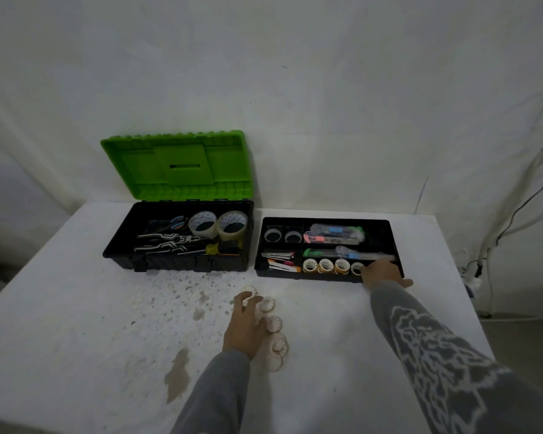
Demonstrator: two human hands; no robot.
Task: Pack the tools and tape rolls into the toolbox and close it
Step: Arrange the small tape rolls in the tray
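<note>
The toolbox [176, 263] stands open on the surface [76, 308], a black tray [311, 276] just beside it. The right hand [383, 272] reaches into the tray by small tape rolls [325, 266]; the left hand [245, 327] touches loose rolls [278, 346].

A bare, makeshift work corner: creased white sheeting [295, 89] behind, a stained white worktop [76, 308] carrying an open toolbox [170, 264], loose cables [521, 208] hanging down on the right.

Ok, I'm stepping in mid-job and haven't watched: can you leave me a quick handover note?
Left hand: on the loose small tape rolls on the table; grip unclear.
Right hand: at the tray, by the fourth roll in its front row; grip unclear.
Done: pliers, scissors, screwdriver, two big tape rolls in the toolbox.
To do: loose rolls into tray, tray into toolbox, green lid shut.
</note>
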